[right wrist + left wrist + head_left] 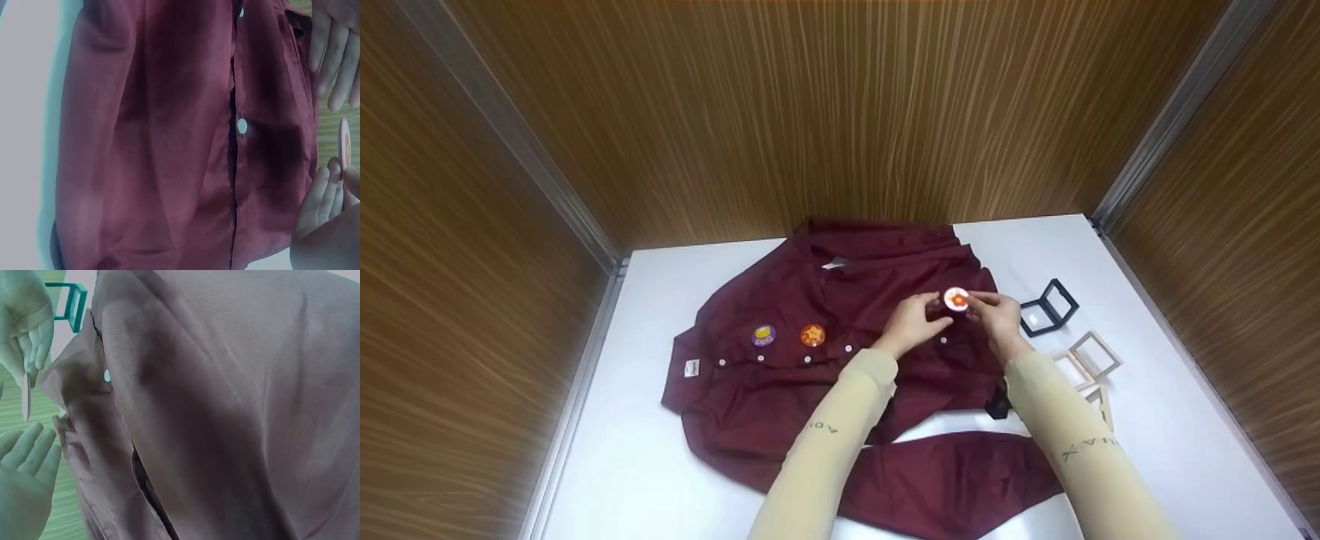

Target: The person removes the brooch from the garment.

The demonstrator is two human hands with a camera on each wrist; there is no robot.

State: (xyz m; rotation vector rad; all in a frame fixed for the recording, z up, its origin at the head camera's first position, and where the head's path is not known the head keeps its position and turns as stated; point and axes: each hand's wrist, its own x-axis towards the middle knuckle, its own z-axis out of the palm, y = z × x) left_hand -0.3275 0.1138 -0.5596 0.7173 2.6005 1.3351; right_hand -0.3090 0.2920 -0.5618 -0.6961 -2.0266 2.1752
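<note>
A round white pin badge with a red-orange flower design (956, 299) is held up over the lower part of a maroon button-up shirt (780, 285). My right hand (997, 319) pinches its edge between thumb and fingers; in the right wrist view the badge (345, 140) stands nearly edge-on above the fingers. Facing it, my left hand (915, 324) has its fingers extended just beside the badge, with a small gap between in the left wrist view. A purple and yellow badge (763, 335) and an orange star badge (812, 335) sit on the shirt near its button row.
To the right on the white table (592, 450) a black hinged frame (1059, 319) stands open. Nearer lie a light wooden hinged frame (1096, 356) and another pale frame (1102, 405), partly behind my right sleeve. Wood-grain panels (855, 112) enclose the table's back and sides.
</note>
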